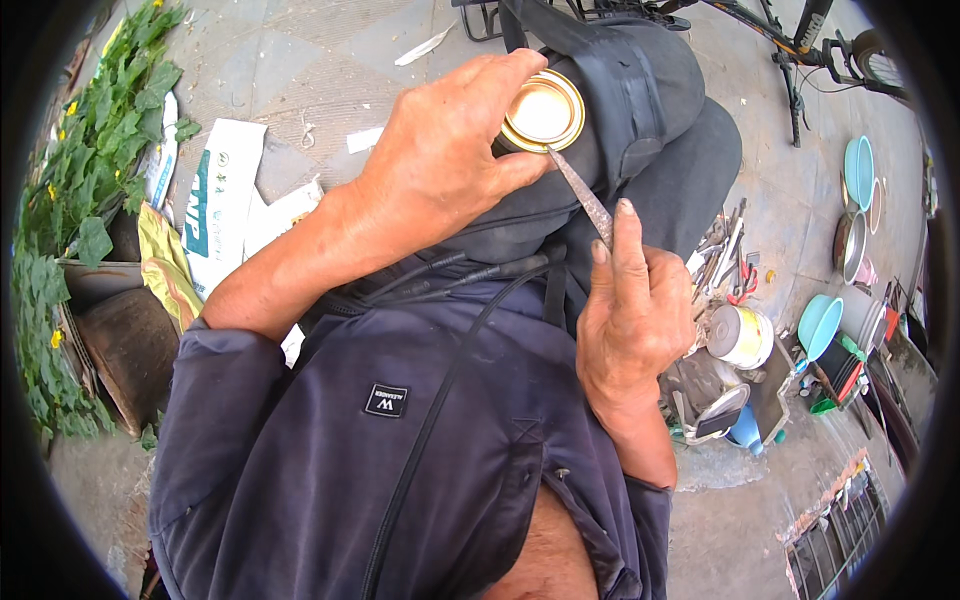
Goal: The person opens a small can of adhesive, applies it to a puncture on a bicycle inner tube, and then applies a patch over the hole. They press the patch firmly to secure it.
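Observation:
A round gold-coloured tin rests over my dark-trousered lap, gripped along its side by my left hand, with thumb below and fingers above. My right hand holds a narrow, speckled metal blade with the forefinger laid along it. The blade's tip touches the lower rim of the tin. The handle of the blade is hidden in my fingers.
Leafy plants and bags lie on my left. A bicycle stands at the upper right. To my right are scattered tools, a white bucket, turquoise basins and a floor grate.

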`<state>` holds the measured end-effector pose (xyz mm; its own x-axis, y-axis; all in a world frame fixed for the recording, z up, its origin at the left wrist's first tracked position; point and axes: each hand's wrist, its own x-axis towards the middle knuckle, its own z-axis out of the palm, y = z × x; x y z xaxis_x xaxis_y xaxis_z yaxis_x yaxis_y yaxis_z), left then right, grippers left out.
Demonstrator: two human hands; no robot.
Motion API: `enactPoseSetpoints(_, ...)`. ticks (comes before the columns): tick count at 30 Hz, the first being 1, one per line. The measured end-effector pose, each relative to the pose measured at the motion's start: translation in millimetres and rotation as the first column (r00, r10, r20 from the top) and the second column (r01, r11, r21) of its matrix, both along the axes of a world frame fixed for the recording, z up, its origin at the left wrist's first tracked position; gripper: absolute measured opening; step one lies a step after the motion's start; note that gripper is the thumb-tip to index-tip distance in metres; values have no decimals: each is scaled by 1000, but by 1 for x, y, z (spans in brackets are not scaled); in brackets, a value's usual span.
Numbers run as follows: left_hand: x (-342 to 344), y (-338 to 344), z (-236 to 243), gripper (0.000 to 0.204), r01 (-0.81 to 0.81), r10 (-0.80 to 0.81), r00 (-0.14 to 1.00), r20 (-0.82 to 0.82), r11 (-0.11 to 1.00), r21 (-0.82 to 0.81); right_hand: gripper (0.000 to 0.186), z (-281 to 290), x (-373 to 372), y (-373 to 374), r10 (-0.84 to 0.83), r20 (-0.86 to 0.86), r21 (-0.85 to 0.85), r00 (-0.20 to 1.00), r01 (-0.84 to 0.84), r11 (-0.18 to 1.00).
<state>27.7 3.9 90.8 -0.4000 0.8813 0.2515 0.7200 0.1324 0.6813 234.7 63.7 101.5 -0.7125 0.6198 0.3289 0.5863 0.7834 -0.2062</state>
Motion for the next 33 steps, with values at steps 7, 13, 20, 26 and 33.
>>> enactPoseSetpoints(7, -5, -4, -2, 67, -45, 44, 999, 18, 999, 31, 56, -15, 16, 0, 114, -123, -100, 986, -127, 987)
enactPoseSetpoints(13, -11, -9, 4, 70, -23, 25, 999, -37, 999, 49, 45, -37, 5, -17, 235, -128, -248, 964, -260, 933)
enactPoseSetpoints(20, 0, -11, 2, 73, -3, -1, 995, 96, 999, 36, 39, -32, 3, -5, 180, -168, -256, 969, -220, 941)
enactPoseSetpoints(26, 7, -12, 3, 77, -22, 17, 994, 112, 999, 45, 41, 7, -9, 24, 73, -342, -321, 937, -189, 928)
enactPoseSetpoints(33, 8, -5, 8, 83, 62, -70, 994, 88, 994, 85, 69, 39, -48, 42, 166, -282, -409, 945, -275, 870)
